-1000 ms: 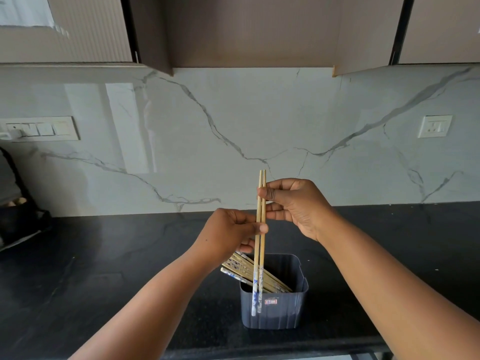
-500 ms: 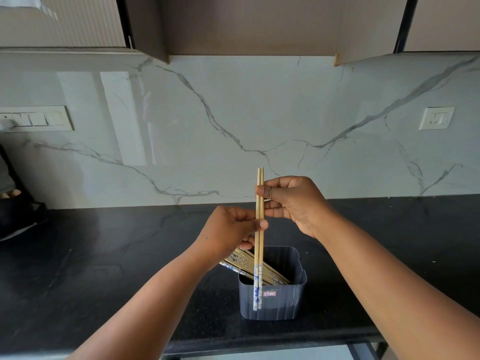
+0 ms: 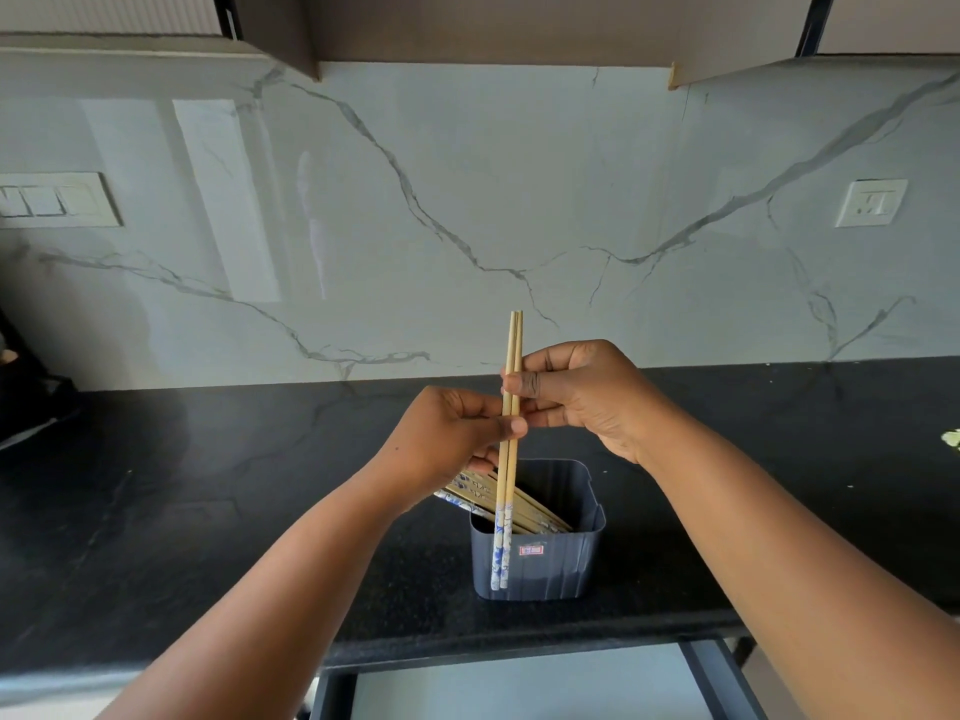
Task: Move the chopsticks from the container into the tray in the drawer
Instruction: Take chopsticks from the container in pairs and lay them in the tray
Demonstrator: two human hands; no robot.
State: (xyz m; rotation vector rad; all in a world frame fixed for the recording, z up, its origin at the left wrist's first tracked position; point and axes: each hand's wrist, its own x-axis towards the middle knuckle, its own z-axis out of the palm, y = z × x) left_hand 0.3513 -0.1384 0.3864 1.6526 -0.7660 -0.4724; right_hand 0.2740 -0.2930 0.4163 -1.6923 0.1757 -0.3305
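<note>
A pair of wooden chopsticks (image 3: 508,485) with blue-and-white patterned lower ends is held upright in front of me. My left hand (image 3: 447,439) pinches the pair at mid-length and my right hand (image 3: 582,392) pinches it just above. Below stands a dark grey container (image 3: 556,558) on the black counter, with several more chopsticks (image 3: 498,504) leaning inside toward its left rim. At the bottom edge, part of the open drawer (image 3: 519,688) shows with a pale grey inside; I cannot make out a tray in it.
The black counter (image 3: 208,511) runs left to right under a marble backsplash. Switch plate (image 3: 57,200) at the left, socket (image 3: 870,202) at the right. A dark object (image 3: 26,402) sits at the far left. Wall cabinets hang overhead.
The view has tipped downward, so the open drawer now shows below the counter edge. Both hands keep the same hold on the upright pair.
</note>
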